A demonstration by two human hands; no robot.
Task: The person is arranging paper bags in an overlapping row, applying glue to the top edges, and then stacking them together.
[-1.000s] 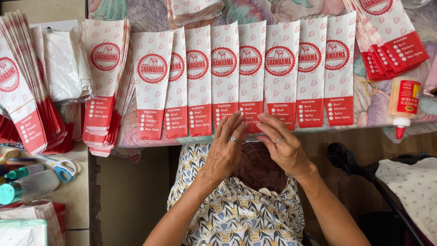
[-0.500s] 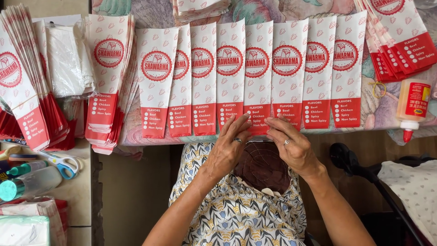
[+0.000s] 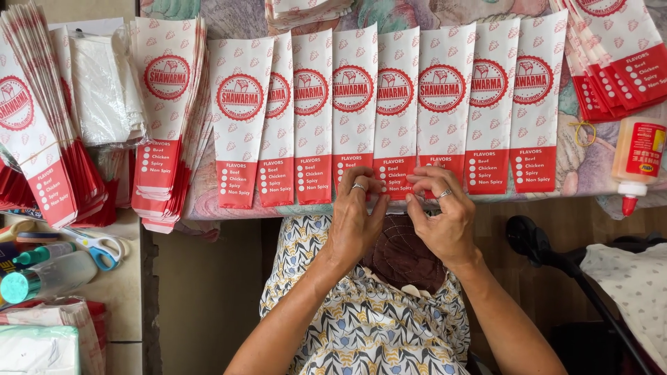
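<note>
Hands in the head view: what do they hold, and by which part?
Both the left hand and right hand pinch the red bottom edge of one paper sleeve in the row.

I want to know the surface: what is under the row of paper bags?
A floral tablecloth shows under the row of paper bags. Both hands cover two bags' lower ends.

Red-and-white paper sleeve [image 3: 393,114] — flat, mid-row, lower edge at table's rim
</note>
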